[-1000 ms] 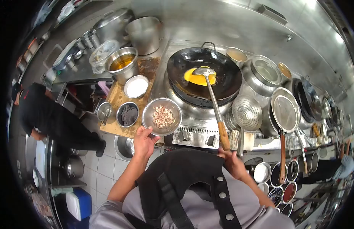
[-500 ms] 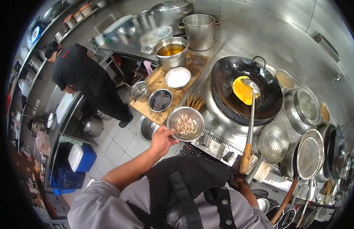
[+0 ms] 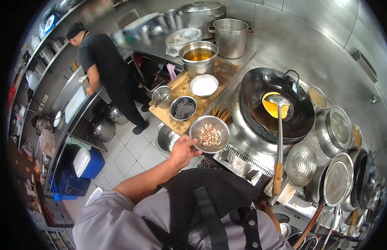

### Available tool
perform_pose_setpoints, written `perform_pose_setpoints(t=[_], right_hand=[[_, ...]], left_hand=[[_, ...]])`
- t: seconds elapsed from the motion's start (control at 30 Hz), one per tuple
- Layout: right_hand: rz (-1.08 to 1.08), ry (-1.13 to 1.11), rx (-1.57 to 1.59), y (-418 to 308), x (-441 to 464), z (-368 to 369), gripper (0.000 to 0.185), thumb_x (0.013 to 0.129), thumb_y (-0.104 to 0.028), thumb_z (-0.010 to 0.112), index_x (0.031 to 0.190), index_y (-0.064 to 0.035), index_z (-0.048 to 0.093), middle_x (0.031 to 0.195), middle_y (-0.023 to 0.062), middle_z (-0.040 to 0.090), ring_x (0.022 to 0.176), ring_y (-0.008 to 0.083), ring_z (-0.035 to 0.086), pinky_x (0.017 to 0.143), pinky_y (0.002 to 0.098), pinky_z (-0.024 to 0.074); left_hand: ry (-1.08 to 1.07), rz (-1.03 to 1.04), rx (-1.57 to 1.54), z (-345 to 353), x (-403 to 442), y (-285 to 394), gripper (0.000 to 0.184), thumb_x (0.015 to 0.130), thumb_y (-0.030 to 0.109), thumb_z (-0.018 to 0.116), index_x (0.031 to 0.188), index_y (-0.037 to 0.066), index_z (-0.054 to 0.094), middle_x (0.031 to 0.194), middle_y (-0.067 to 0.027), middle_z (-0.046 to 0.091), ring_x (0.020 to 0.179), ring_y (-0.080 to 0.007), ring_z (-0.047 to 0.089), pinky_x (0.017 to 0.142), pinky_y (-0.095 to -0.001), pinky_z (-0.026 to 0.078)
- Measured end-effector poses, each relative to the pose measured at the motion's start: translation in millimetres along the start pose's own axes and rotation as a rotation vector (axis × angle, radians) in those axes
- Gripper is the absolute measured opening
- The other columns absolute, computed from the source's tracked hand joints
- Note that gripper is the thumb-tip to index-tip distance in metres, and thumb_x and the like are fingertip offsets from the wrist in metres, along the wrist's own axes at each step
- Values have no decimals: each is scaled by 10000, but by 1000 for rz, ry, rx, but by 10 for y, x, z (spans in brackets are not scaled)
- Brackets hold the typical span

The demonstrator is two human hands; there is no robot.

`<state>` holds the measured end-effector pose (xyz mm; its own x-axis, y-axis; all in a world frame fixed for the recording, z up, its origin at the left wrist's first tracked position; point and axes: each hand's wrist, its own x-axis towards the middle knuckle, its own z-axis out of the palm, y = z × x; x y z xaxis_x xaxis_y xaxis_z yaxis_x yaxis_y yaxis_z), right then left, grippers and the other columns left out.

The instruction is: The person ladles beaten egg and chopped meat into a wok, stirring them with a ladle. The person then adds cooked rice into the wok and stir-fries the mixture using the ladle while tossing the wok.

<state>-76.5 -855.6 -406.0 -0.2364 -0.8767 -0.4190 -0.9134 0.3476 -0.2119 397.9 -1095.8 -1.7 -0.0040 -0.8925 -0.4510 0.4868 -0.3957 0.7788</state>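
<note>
My left hand [image 3: 185, 151] is closed on the rim of a metal bowl [image 3: 225, 143] with chopped pale-brown pieces [image 3: 208, 135] in it. The bowl is held level in front of the stove. My right forearm [image 3: 272, 217] shows beside the apron; the apron and shadow hide the fingers, so their grip cannot be made out. Just above it is the wooden handle end of a ladle [image 3: 280, 143]. The ladle's head lies in a black wok [image 3: 254, 87], over yellow egg [image 3: 272, 109] on the wok's bottom.
On a wooden board [image 3: 183, 89] stand a pot of amber oil [image 3: 199, 54], a bowl of white powder [image 3: 204, 85] and a bowl with a grey cloth [image 3: 183, 108]. A perforated skimmer [image 3: 301, 164] and pans lie right. A co-worker [image 3: 108, 66] stands at the left counter.
The ladle's head has shifted over the egg, and less yellow shows around it. The co-worker has straightened somewhat. My view has shifted; the bowl stays in my left hand.
</note>
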Motion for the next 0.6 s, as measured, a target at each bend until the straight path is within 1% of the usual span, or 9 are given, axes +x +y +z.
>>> perform_pose_setpoints(t=[0.13, 0.3, 0.37, 0.43, 0.47, 0.57, 0.6], right_hand=[[3, 25, -6, 19, -75, 34, 338, 970, -251, 542, 1199, -37, 671, 1176, 267, 687, 1075, 455, 661, 905, 495, 544], [-14, 66, -8, 14, -119, 63, 335, 957, -258, 559, 1181, -41, 681, 1170, 263, 687, 1074, 460, 658, 903, 503, 544], [-31, 92, -9, 24, -143, 109, 333, 952, -260, 565, 1175, -43, 685, 1168, 262, 687, 1073, 462, 656, 902, 507, 543], [-66, 128, -11, 79, -142, 199, 332, 946, -263, 572, 1168, -45, 688, 1166, 260, 688, 1072, 464, 655, 901, 510, 543], [-94, 151, -21, 127, -146, 267, 332, 944, -265, 575, 1164, -46, 690, 1165, 259, 688, 1072, 465, 654, 901, 512, 543], [-174, 227, -46, 281, -177, 444, 330, 936, -269, 585, 1154, -48, 696, 1161, 257, 688, 1071, 469, 651, 899, 517, 542], [-182, 225, -52, 204, -227, 365, 330, 936, -269, 585, 1154, -48, 696, 1161, 257, 688, 1071, 469, 651, 899, 517, 542]], left_hand=[[-10, -6, 34, 23, 54, 11, 171, 1007, 88, 608, 892, 119, 486, 928, -67, 652, 786, -208, 652, 688, -389, 594], [-50, -33, 61, 7, 98, 57, 199, 998, 82, 624, 867, 125, 481, 859, -43, 608, 745, -198, 632, 679, -415, 621], [-39, -28, 61, -24, 144, 42, 205, 996, 79, 625, 863, 128, 476, 874, -46, 608, 738, -196, 630, 680, -423, 626], [-84, -45, 36, -73, 190, 41, 192, 997, 76, 624, 896, 113, 466, 929, -53, 579, 793, -183, 622, 655, -395, 629], [-100, -55, 27, -92, 207, 39, 203, 1000, 84, 628, 881, 118, 467, 915, -44, 559, 789, -183, 619, 654, -397, 629], [-106, -53, 39, -105, 233, 53, 212, 998, 86, 629, 866, 119, 467, 921, -45, 562, 802, -188, 622, 653, -393, 630], [-80, -55, 22, -96, 241, 59, 219, 983, 78, 642, 865, 129, 465, 909, -54, 597, 735, -220, 634, 636, -393, 622]])
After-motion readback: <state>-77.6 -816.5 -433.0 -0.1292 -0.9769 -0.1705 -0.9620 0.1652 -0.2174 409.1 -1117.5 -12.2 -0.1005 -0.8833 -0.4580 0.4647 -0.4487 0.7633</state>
